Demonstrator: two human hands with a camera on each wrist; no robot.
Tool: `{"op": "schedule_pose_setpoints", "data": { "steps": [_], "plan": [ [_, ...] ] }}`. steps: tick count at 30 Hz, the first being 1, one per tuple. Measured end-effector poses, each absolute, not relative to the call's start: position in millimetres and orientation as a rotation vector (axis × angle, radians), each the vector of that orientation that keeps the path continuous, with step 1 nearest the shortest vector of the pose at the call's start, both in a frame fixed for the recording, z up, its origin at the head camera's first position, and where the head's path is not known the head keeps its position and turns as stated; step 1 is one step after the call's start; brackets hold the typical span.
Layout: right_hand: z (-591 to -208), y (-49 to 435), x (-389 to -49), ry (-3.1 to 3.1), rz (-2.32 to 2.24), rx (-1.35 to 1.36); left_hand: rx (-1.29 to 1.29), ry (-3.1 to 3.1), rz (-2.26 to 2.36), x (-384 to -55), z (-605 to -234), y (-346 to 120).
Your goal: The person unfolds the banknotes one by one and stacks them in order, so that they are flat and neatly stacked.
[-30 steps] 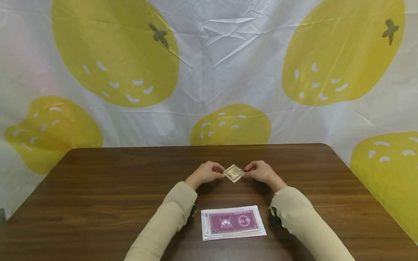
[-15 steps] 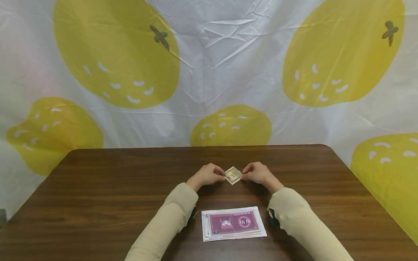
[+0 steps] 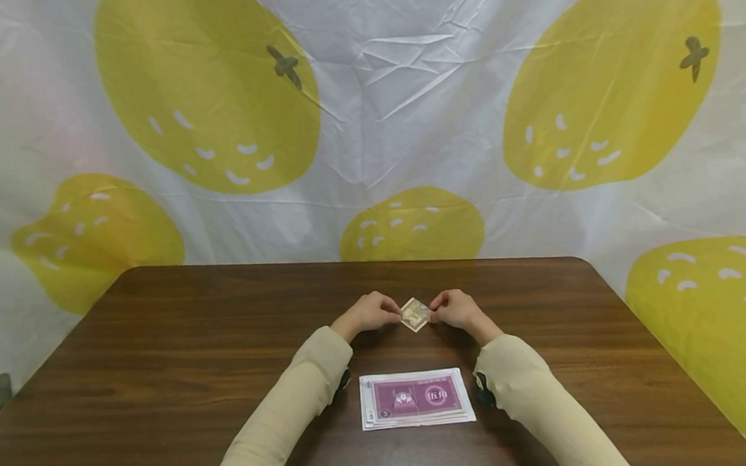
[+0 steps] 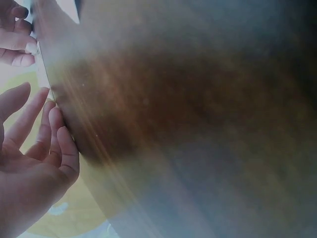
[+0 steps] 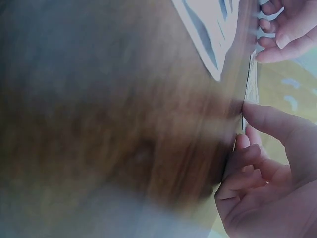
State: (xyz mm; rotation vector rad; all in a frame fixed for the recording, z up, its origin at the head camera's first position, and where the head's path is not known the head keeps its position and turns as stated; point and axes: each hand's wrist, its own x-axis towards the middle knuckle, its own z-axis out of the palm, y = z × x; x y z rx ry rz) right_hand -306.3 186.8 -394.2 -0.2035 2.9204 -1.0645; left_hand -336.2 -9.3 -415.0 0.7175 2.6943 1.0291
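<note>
In the head view a small square of folded paper [image 3: 415,315] with a beige banknote-like print and pale edges stands corner-on between my hands, low over the table. My right hand [image 3: 457,308] pinches its right corner; in the right wrist view the thumb overlaps the paper's near end and the other fingers curl beneath. At the left corner is my left hand [image 3: 370,311], its fingertips touching the paper's edge while the thumb [image 4: 16,99] stands apart from them in the left wrist view. Nearer me lies a stack of white sheets [image 3: 366,404], a purple banknote [image 3: 415,399] printed on top.
The dark wood table [image 3: 162,346] spreads out on both sides of the arms. Behind its far edge hangs a white cloth [image 3: 404,117] with large yellow fruit shapes. Black wrist gear [image 3: 485,390] shows under the right cuff.
The folded paper and my right hand have shifted slightly left and toward me. My left hand is almost still. The stack lies in the same place.
</note>
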Motion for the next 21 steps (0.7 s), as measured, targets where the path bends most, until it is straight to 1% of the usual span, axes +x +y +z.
{"op": "schedule_pose_setpoints", "data": {
  "steps": [1, 4, 5, 6, 8, 9, 11, 13, 15, 16, 18, 19, 21],
  "plan": [
    [-394.5, 186.4, -306.4, 2.917, -1.076, -0.216, 0.675, 2.694, 1.011, -325.4, -403.6, -9.0],
    [-396.0, 185.0, -308.3, 2.896, -1.112, -0.215, 0.701, 2.712, 1.017, -315.0, -395.6, -9.5],
    [-403.4, 187.5, -313.7, 2.896, -1.160, -0.254, 0.694, 2.715, 1.011, -312.8, -393.3, -9.2],
    [-413.6, 191.1, -322.2, 2.887, -1.195, -0.272, 0.711, 2.722, 1.020, -314.5, -395.8, -9.6],
    [-414.5, 190.7, -322.3, 2.848, -1.255, -0.281, 0.775, 2.737, 1.045, -339.7, -424.3, -10.1],
    [-414.9, 190.5, -322.2, 2.831, -1.285, -0.290, 0.784, 2.749, 1.039, -340.3, -424.4, -10.6],
    [-415.4, 190.3, -320.9, 2.782, -1.363, -0.313, 0.827, 2.763, 1.038, -381.0, -469.5, -9.5],
    [-399.6, 183.6, -307.6, 2.726, -1.390, -0.265, 0.879, 2.777, 1.054, -430.1, -523.4, -8.6],
    [-400.4, 183.7, -307.9, 2.685, -1.450, -0.275, 0.873, 2.809, 1.064, -453.5, -549.0, -7.9],
    [-400.7, 183.9, -308.1, 2.663, -1.486, -0.285, 0.870, 2.800, 1.095, -474.1, -571.1, -7.8],
    [-401.2, 184.4, -308.5, 2.629, -1.544, -0.320, 0.825, 2.804, 1.137, -467.8, -563.2, -9.7],
    [-401.1, 184.4, -308.6, 2.613, -1.570, -0.336, 0.818, 2.807, 1.159, -457.2, -551.1, -10.8],
    [-400.1, 184.2, -308.3, 2.580, -1.618, -0.364, 0.724, 2.768, 1.193, -418.9, -507.1, -11.5]
  ]
}}
